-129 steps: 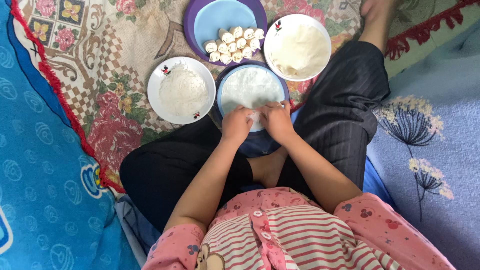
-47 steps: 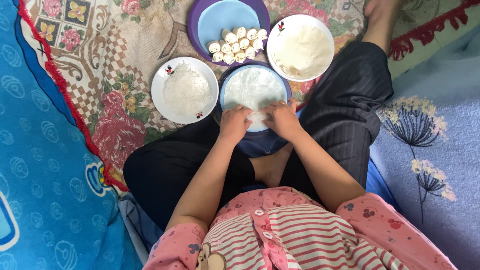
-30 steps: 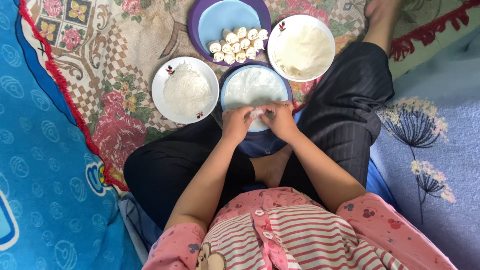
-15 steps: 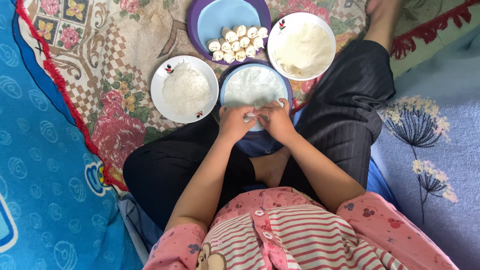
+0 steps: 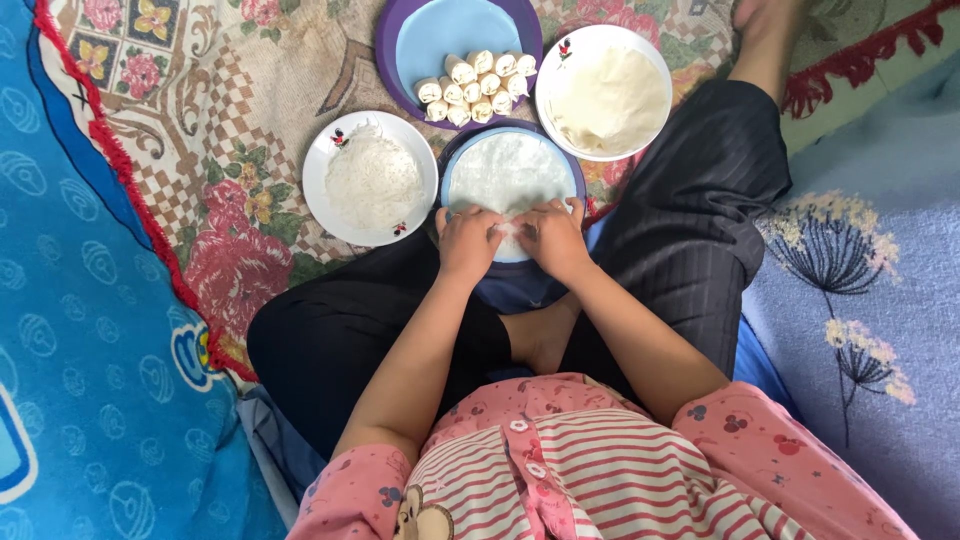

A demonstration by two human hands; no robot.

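Note:
A thin white round wrapper lies flat on a blue-purple plate just in front of my crossed legs. My left hand and my right hand rest side by side on the wrapper's near edge, fingers curled over it and pinching a folded bit of it with white filling between them. Both hands hide the near rim of the plate.
A white plate of shredded white filling sits to the left. A white bowl with stacked wrappers stands at the right. Behind, a purple plate holds several finished white rolls. Floral mat underneath; blue blanket left.
My hands stay at the wrapper's near edge; the fingers have shifted slightly, closing together over the fold. Plates and bowl have not moved.

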